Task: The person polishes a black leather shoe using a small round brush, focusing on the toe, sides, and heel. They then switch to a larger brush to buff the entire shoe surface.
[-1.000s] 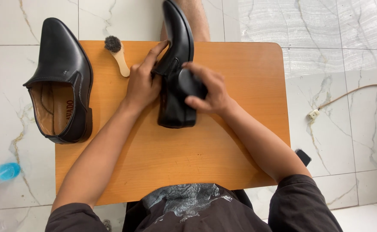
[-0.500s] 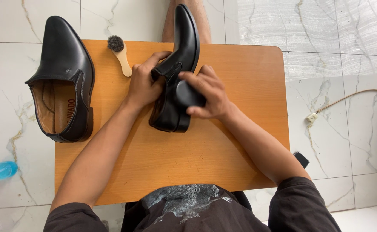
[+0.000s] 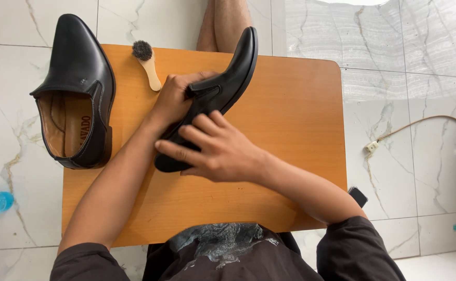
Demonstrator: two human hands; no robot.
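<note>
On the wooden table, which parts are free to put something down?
The table is bare right of the held shoe, and along the near edge. The left is crowded: second shoe, small brush, left hand, right hand.

shoe heel (image 3: 168, 162) hidden under right hand (image 3: 218, 151)

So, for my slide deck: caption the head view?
Both hands hold a black leather shoe on an orange wooden table.
</note>
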